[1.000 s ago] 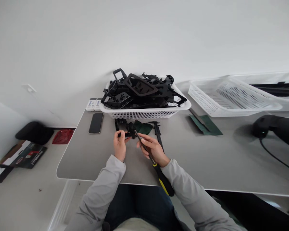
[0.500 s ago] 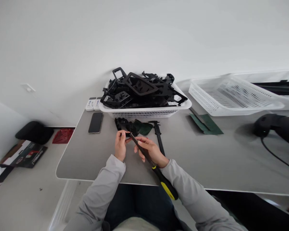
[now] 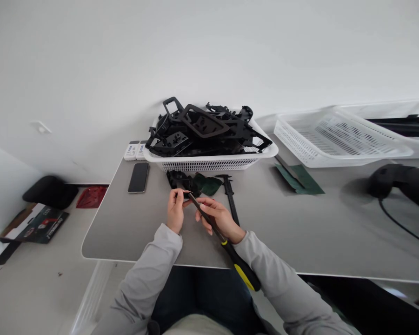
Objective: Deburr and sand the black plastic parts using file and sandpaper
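Note:
My right hand (image 3: pixel 218 217) is closed on the flat metal blade of a file (image 3: pixel 213 228), whose black and yellow handle hangs back over my right forearm and the table edge. The file's tip meets a small black plastic part (image 3: pixel 183 196) that my left hand (image 3: pixel 175 211) pinches between thumb and fingers. Fingers hide most of that part. Just beyond my hands lie a black moulded piece (image 3: pixel 176 178) and a crumpled dark green sheet (image 3: pixel 209 184), probably sandpaper. A black caliper (image 3: pixel 229 195) lies right of them, its lower end behind my right hand.
Behind my hands stands a white basket (image 3: pixel 209 164) heaped with black plastic frames. A phone (image 3: pixel 138 177) and small white boxes (image 3: pixel 135 150) are at left. Rightward are green sheets (image 3: pixel 305 179) with a thin strip, another white basket (image 3: pixel 293 139) and a black corded device (image 3: pixel 387 179).
The file has shifted very slightly toward its handle end, down and to the right. Both hands keep nearly the same place and grip.

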`<state>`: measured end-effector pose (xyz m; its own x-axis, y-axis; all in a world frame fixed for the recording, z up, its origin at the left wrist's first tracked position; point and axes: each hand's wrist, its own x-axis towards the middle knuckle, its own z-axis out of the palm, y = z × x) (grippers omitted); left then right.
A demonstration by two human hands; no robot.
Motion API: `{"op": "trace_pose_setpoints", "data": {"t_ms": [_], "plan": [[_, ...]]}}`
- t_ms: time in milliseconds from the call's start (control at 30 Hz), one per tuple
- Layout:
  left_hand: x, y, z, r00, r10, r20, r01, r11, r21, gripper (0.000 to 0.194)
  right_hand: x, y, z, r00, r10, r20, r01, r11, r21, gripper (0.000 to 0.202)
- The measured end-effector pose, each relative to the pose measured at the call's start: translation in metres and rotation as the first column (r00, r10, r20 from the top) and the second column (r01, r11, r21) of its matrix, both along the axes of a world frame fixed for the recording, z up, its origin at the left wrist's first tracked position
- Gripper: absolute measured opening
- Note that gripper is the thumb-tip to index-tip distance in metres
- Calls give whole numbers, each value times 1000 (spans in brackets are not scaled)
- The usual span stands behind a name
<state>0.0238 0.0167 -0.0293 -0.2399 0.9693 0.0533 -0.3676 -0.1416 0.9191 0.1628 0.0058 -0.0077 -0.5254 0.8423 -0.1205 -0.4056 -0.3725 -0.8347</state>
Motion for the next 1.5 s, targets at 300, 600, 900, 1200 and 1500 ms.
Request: {"op": "trace_pose_setpoints", "data": {"t_ms": [300,600,900,1200,1500], "plan": [[0,-2,5,999,19,-33,-21,999,-43,35,0,-1,1,1000,27,-1,-27,1000,3,30],[-1,-1,9,991,103,80,-99,993,-58,41,8,3,4,990,-137,-30,138,990,20,30],[-3,-1,10,978,64,197,-68,997,18,39,6,5,0,993,-112,-22,112,994,10,33],[0,-2,7,987,42,154,-41,999,-12,33,2,-1,-4,996,-85,7,84,996,36,46],[2,-3,3,996,42,81,-43,999,9,33,4,-1,-8,987,-111,116,99,989,107,51]]}}
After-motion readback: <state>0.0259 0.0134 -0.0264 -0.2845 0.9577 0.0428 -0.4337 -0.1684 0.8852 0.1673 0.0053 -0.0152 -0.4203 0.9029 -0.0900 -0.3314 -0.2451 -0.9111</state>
